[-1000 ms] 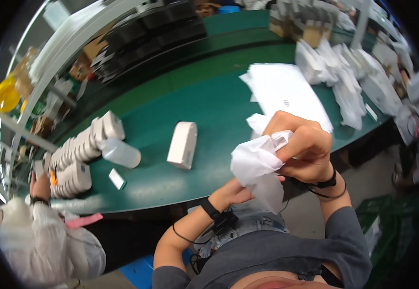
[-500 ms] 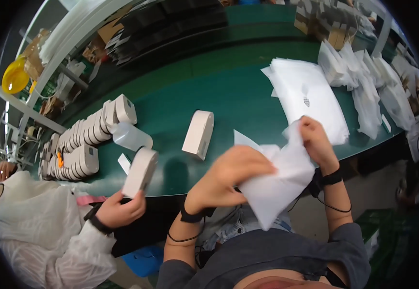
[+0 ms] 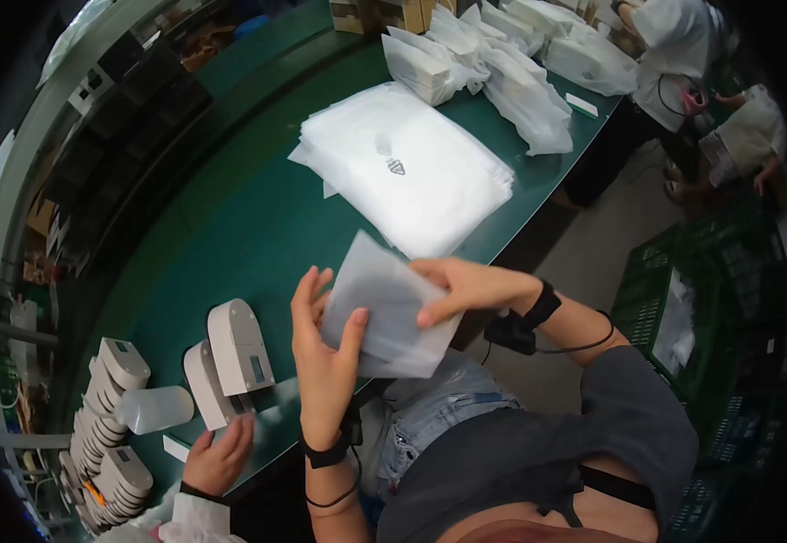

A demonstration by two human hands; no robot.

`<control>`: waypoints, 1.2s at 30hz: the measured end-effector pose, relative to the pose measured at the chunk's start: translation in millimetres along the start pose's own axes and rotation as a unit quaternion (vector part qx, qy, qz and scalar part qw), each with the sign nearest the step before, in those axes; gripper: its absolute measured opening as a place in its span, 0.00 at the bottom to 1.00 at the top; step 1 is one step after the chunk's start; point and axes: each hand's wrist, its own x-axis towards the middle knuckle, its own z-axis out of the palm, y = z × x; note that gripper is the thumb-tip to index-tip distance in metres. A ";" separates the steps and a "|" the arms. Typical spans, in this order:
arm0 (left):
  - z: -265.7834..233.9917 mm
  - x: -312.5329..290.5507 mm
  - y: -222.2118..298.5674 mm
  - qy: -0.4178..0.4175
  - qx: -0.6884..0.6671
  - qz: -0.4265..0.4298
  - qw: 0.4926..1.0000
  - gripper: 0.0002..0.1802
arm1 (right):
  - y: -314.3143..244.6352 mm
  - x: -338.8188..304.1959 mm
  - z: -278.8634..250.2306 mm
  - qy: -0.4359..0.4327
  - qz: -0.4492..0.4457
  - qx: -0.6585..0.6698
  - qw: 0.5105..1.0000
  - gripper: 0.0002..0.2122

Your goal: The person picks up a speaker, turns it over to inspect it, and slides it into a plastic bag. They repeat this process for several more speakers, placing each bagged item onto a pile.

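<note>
A frosted white plastic bag point(image 3: 380, 312) is stretched between my two hands above the near table edge. My left hand point(image 3: 326, 348) has the bag's left side between thumb and fingers. At the right corner, my right hand point(image 3: 470, 288) pinches it, thumb on the near face and the other fingers partly hidden. Just beyond lies a thick stack of the same white bags point(image 3: 412, 163) with a small dark printed mark. Left of my hands, two cream devices with rounded ends, one device point(image 3: 240, 348) and another device point(image 3: 202, 385), stand side by side.
A co-worker's hand point(image 3: 220, 457) is beside the two devices. Rows of similar devices point(image 3: 109, 398) and a translucent bottle point(image 3: 154, 410) are at the left. Bagged items point(image 3: 520, 90) fill the far right end of the green table point(image 3: 231, 235). Green crates point(image 3: 647, 299) are on the floor at right.
My view has swung to the right. The crumpled bag is now spread flatter, and my left hand has shifted to its side. The co-worker's device now stands beside the other one.
</note>
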 end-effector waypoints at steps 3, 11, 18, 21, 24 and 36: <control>-5.6 1.0 -1.7 0.044 0.006 0.050 0.998 0.22 | -12.5 -10.0 -45.4 0.134 -0.031 0.046 0.989 0.26; -76.1 -46.3 2.9 0.002 0.114 -0.010 0.993 0.20 | -44.1 -17.9 -204.0 0.568 -0.115 -0.434 0.690 0.22; -99.4 -57.0 7.0 0.152 0.117 -0.010 0.981 0.18 | -20.1 35.4 -291.9 0.562 -0.202 -0.581 0.554 0.20; -105.6 -49.8 3.1 0.193 0.310 0.017 0.931 0.19 | -25.6 43.8 -279.6 0.563 -0.227 -0.622 0.495 0.18; -110.8 -42.7 -12.0 0.219 0.417 0.025 0.882 0.21 | -32.0 39.7 -233.7 0.596 -0.225 -0.656 0.404 0.17; -121.7 -14.2 -37.7 0.168 0.565 -0.019 0.808 0.31 | 13.9 0.8 -70.8 0.452 -0.229 -0.293 0.811 0.06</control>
